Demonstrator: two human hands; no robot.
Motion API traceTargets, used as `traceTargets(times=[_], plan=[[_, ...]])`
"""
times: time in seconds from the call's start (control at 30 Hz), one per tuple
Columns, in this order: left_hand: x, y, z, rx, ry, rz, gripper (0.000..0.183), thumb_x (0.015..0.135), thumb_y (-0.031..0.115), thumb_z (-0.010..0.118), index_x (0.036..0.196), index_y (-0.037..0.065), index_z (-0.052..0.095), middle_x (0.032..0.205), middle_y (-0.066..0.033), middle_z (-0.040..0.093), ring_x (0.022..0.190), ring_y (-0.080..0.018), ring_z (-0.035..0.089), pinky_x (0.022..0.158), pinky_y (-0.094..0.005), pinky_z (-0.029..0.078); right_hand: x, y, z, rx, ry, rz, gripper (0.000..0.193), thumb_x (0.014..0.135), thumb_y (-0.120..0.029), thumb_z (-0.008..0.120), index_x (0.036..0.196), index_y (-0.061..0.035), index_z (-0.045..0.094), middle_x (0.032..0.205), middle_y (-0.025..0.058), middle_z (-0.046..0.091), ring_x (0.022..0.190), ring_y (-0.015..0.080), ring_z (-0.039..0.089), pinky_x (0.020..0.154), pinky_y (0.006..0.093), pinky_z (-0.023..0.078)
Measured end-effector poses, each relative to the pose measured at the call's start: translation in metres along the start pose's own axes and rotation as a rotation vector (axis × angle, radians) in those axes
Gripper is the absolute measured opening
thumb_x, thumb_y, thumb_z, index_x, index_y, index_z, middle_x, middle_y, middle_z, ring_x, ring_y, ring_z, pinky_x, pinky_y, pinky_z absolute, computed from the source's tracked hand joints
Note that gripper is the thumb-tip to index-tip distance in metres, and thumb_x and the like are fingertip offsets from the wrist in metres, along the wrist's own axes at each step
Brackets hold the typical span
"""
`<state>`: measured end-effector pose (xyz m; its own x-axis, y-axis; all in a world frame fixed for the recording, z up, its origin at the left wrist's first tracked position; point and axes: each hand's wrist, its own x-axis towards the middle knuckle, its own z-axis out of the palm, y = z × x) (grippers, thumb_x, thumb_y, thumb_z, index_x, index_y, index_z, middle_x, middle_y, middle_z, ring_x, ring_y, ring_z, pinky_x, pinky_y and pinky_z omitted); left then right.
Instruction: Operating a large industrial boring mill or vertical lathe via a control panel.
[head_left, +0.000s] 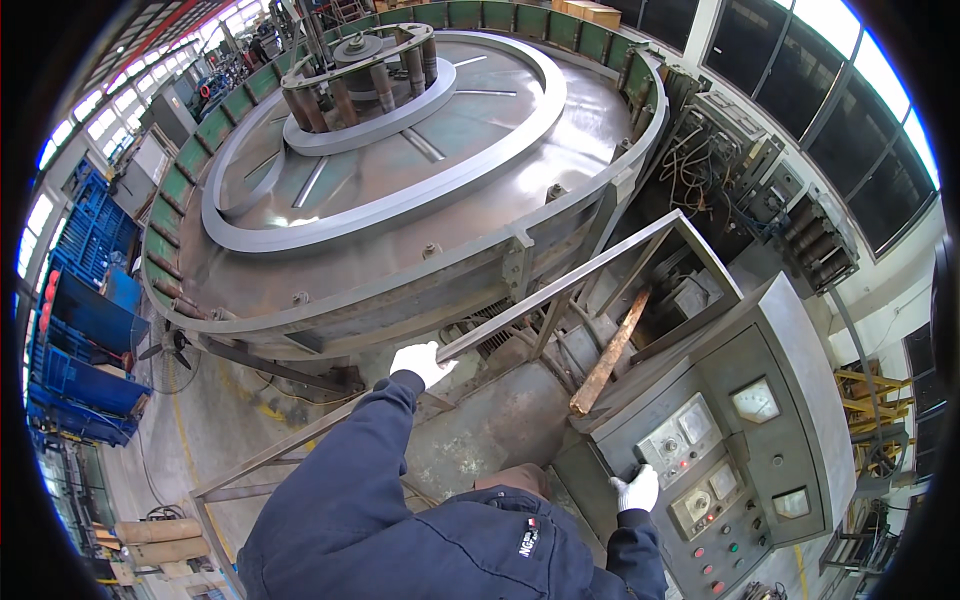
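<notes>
My left hand [423, 366], in a white glove, is closed around the top bar of a grey metal railing [560, 285]. Beyond the railing lies a large round machine table with a grey ring [390, 212] on it. To my right stands a sloped grey control console [790, 400] with dials, knobs and coloured buttons. White-gloved too, my right hand [637, 489] is at the console's near left edge, beside the upper knob panel [680, 437]. Its fingers are curled by a small dark part; what they hold is too small to make out.
A long wooden plank [610, 355] leans beside the console, inside the railing. On the big table's middle stands a fixture with upright posts [380, 85]. A black fan [172, 346] and blue metal racks [95, 350] stand at the left. Cables [685, 155] hang at the far right.
</notes>
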<state>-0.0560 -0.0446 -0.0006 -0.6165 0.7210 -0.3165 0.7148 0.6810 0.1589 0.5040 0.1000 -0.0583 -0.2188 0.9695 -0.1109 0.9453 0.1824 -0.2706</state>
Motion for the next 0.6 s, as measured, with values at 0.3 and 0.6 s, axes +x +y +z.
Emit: traceTargets(times=[0.3, 0.6], plan=[[0.0003, -0.0001, 0.0008, 0.015, 0.000, 0.005, 0.069, 0.094, 0.072, 0.065, 0.117, 0.007, 0.073, 0.111, -0.0194, 0.080, 0.105, -0.0377, 0.077, 0.094, -0.0483, 0.060, 0.0002, 0.0007, 0.0004, 0.005, -0.015, 0.013, 0.080, 0.061, -0.034, 0.105, 0.121, -0.0015, 0.062, 0.111, 0.0235, 0.067, 0.105, 0.0446, 0.068, 0.091, 0.0524, 0.055], [-0.0001, 0.0013, -0.0014, 0.018, -0.014, 0.003, 0.071, 0.095, 0.073, 0.064, 0.118, 0.007, 0.073, 0.112, -0.0197, 0.080, 0.107, -0.0377, 0.076, 0.095, -0.0483, 0.060, 0.0010, 0.0028, 0.0024, 0.012, -0.019, 0.016, 0.081, 0.061, -0.035, 0.105, 0.121, -0.0007, 0.062, 0.111, 0.0240, 0.067, 0.105, 0.0449, 0.068, 0.092, 0.0521, 0.055]])
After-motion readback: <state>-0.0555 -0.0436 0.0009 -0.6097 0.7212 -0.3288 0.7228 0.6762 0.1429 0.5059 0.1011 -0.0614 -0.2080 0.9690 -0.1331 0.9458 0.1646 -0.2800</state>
